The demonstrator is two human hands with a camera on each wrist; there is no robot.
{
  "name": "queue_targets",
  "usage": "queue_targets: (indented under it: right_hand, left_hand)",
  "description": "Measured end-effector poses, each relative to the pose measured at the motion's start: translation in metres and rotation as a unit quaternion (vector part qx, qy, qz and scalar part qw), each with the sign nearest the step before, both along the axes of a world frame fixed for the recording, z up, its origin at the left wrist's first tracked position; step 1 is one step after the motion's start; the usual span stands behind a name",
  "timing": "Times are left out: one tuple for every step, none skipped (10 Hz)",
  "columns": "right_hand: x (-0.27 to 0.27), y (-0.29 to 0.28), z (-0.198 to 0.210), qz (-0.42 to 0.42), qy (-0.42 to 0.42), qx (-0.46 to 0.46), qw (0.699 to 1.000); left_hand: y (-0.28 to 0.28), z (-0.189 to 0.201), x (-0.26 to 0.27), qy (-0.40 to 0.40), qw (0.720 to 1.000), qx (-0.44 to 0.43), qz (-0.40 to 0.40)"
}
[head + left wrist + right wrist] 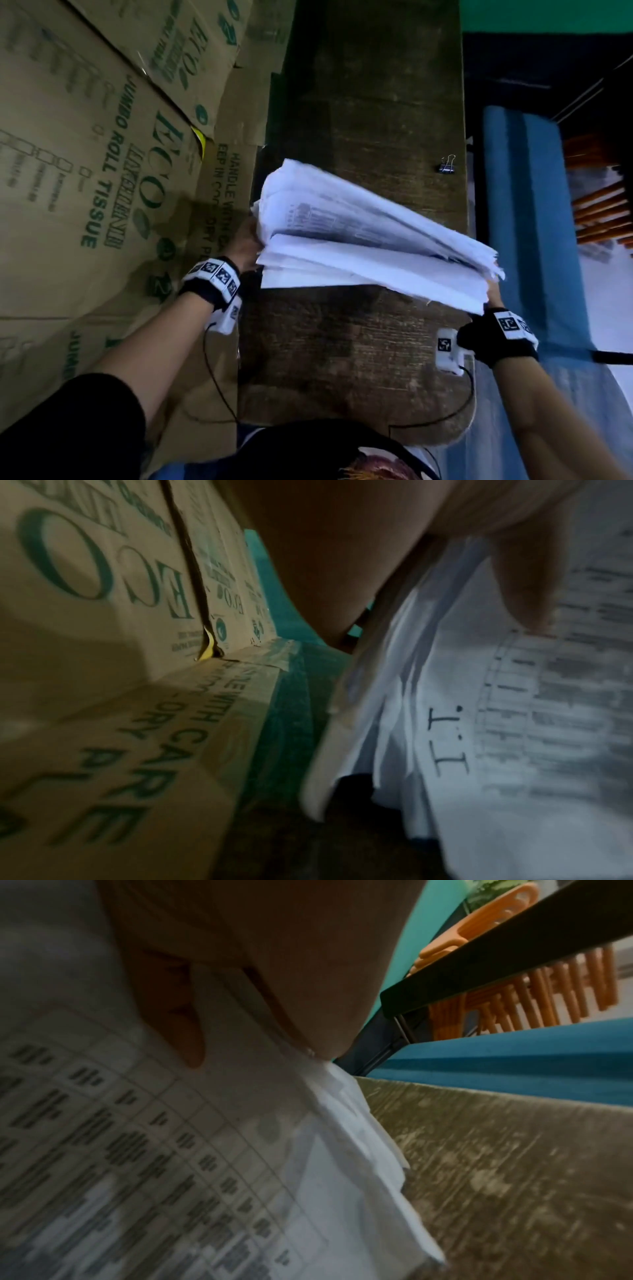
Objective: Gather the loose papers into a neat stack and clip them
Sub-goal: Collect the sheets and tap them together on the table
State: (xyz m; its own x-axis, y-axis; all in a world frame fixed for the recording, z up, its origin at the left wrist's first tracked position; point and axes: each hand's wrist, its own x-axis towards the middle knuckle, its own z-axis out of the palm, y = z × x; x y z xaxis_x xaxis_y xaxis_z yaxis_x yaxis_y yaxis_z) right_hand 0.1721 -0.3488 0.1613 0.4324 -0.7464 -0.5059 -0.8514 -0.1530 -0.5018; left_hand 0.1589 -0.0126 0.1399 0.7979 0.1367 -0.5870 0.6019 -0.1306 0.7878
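Note:
A thick, uneven bundle of white printed papers (359, 233) is held up above the dark wooden table (342, 342), with both hands at its ends. My left hand (245, 241) grips the left end, its thumb (517, 588) lying on the printed top sheet (514, 723). My right hand (493, 294) grips the right end, and a fingertip (185, 1031) presses on the sheet with the printed table (137, 1150). The sheet edges are ragged and fanned out. A black binder clip (447, 165) lies on the table near its right edge, beyond the bundle.
Stacked cardboard boxes (85, 154) printed with green lettering stand against the table's left side. A blue bench (534, 222) runs along the right edge, with orange chairs (603, 205) behind it. Thin black cables (455, 407) trail from the wrist units over the table's near end.

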Motion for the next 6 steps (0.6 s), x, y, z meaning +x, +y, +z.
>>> queue_targets:
  right_hand:
    - [0.024,-0.045,-0.073,0.102,-0.135,0.041,0.985]
    - [0.007,-0.068,-0.065,0.303,-0.243,0.041,0.92]
    - [0.006,-0.054,-0.044,0.349,-0.357,0.034,0.866]
    - [0.0,-0.06,-0.048,0.246,-0.298,0.037,0.921]
    - [-0.011,-0.066,-0.053,0.202,-0.226,0.06,0.951]
    - [-0.017,-0.066,-0.047,0.306,-0.335,0.125,0.882]
  left_hand:
    - [-0.006,-0.013,0.02,-0.163,0.973,-0.159,-0.041]
    - [-0.011,-0.029,0.024,-0.078,0.99,-0.005,0.121]
    - [-0.019,-0.019,0.019,-0.134,0.968,0.035,0.211]
    - [-0.015,-0.011,0.009,-0.217,0.949,0.023,0.226]
    - [-0.006,-0.014,-0.012,-0.211,0.963,0.055,0.156]
    - [0.005,-0.032,-0.022,-0.153,0.976,0.139,0.064]
